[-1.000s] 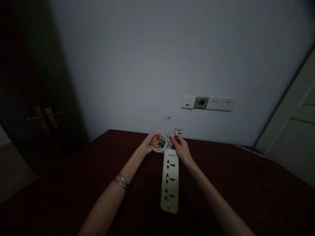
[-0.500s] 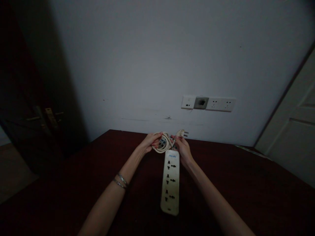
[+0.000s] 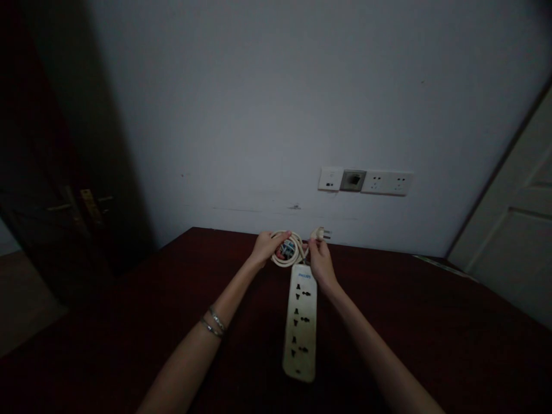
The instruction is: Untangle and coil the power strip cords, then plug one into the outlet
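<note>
1. The coiled cord (image 3: pixel 288 253) is gripped by the left hand (image 3: pixel 264 248); the plug (image 3: pixel 321 233) is pinched by the right hand (image 3: pixel 318 260).
2. The power strip (image 3: pixel 301 322) lies, apparently flat, mid-surface (image 3: pixel 431 322), with bare room either side, the wall (image 3: pixel 276 115) close beyond.

"PHILIPS" stands on the power strip (image 3: pixel 301 322), top end

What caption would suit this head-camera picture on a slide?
Left hand grips the coiled cream cord of a cream plastic power strip while right hand holds its plug over a dark red-brown wooden table.
</note>
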